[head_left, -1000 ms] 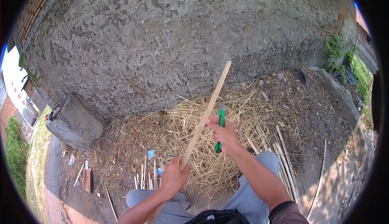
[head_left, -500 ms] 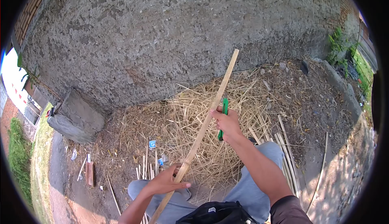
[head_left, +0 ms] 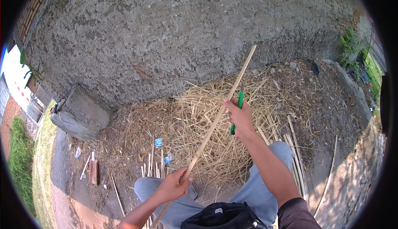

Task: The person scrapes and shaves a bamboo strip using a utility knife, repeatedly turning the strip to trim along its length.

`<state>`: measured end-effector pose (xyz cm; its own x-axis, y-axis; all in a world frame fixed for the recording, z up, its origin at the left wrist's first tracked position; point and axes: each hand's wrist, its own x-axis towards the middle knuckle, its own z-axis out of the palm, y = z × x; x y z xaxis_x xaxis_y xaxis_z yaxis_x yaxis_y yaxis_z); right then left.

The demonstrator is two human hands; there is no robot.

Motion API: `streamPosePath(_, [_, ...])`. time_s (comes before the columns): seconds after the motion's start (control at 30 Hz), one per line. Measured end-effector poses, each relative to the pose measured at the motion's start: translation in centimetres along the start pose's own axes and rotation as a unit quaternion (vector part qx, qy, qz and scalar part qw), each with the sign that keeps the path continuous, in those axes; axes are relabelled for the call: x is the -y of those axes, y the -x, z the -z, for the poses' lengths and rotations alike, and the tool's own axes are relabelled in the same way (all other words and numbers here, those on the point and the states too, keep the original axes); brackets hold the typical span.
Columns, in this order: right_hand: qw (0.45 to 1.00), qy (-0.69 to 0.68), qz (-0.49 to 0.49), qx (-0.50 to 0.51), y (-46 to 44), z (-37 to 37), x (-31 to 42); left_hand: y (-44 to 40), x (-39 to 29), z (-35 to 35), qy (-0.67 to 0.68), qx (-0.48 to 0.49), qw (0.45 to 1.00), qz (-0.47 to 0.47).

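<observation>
A long, pale bamboo strip (head_left: pixel 210 133) slants across the middle of the view, its far end up against the wall behind. My left hand (head_left: pixel 171 187) is closed around its lower part, above my lap. Higher up, my right hand (head_left: pixel 242 118) pinches the same strip between thumb and finger. That hand also grips a green utility knife (head_left: pixel 240 100), its front end pointing up beside the strip. Below both hands lies a heap of bamboo shavings (head_left: pixel 215 158) between my knees.
A rough plastered wall (head_left: pixel 174 42) rises in front. Cut bamboo strips (head_left: pixel 296 162) lie beside my right knee, with more by the left. A concrete block (head_left: pixel 81 115) stands at left, near a reddish-brown piece (head_left: pixel 93 172). A black bag (head_left: pixel 219 218) rests at my lap.
The strip has turned so its narrower edge faces me, and its upper end sits slightly further right. My left hand has closed its fingers around it. The knife stays in my right hand.
</observation>
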<state>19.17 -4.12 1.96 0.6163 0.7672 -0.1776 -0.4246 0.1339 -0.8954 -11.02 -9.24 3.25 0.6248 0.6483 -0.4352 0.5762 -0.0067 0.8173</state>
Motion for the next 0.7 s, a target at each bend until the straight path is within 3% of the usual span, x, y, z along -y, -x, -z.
streamPosePath(0.03, [1.000, 0.010, 0.006, 0.000, -0.1, 0.0, 0.1, -0.2, -0.1, 0.1, -0.001, 0.000, 1.000, 0.000])
streamPosePath(0.1, [1.000, -0.017, -0.012, 0.009, -0.3, 0.3, 0.2, -1.0, -0.2, 0.4, 0.126, 0.060, 0.990, -0.006])
streamPosePath(0.4, [0.997, -0.054, -0.058, -0.016, -0.8, 0.8, 0.2, -4.8, -0.6, 1.9, 0.171, 0.195, 0.964, 0.049])
streamPosePath(0.7, [0.998, -0.035, -0.035, -0.050, -1.1, 0.9, -0.1, -9.0, -0.8, 2.2, 0.195, 0.172, 0.966, -0.014])
